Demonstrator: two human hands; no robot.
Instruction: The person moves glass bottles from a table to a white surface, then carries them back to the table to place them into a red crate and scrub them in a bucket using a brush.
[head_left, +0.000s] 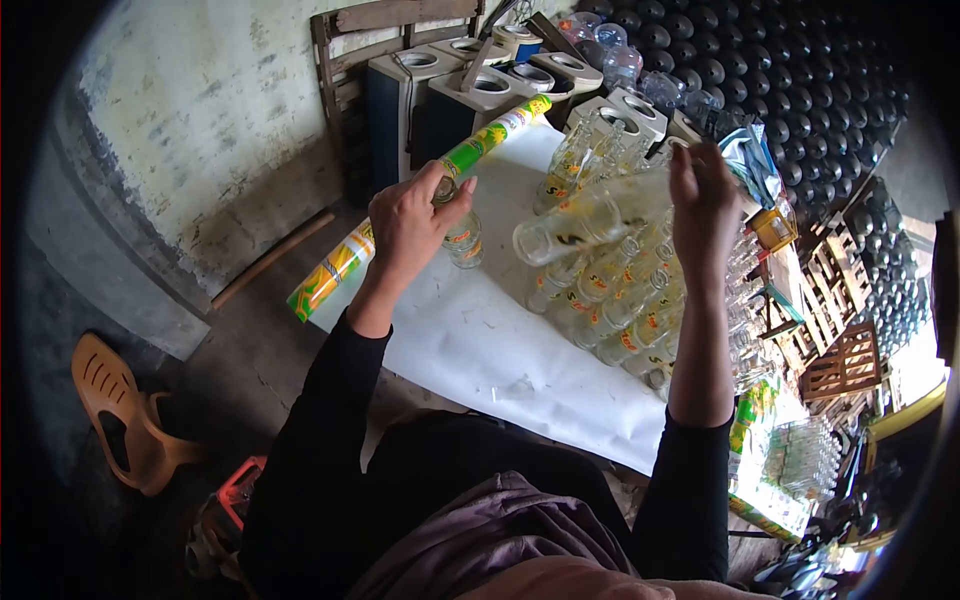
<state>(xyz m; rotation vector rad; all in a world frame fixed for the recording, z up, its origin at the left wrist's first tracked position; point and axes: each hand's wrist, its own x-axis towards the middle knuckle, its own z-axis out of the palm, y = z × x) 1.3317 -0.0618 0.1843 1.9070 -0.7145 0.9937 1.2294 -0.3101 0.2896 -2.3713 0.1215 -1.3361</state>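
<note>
My left hand (408,215) is closed around the neck of a clear glass bottle (465,245) that stands on the white sheet, near a rolled-up edge. Raised over the other bottles, my right hand (706,205) grips a second clear glass bottle (575,225). That one is tilted nearly flat, its base pointing left, and is blurred along its length. Below and around it, many clear bottles with yellow and red print (625,290) stand packed together on the white sheet (480,350).
A printed green and yellow roll (330,275) runs along the sheet's far left edge. Behind it are white-topped boxes with round openings (480,85). Dark stacked bottle bases (760,70) fill the back right. Wooden crates (840,365) are at right, an orange plastic chair (115,410) at left.
</note>
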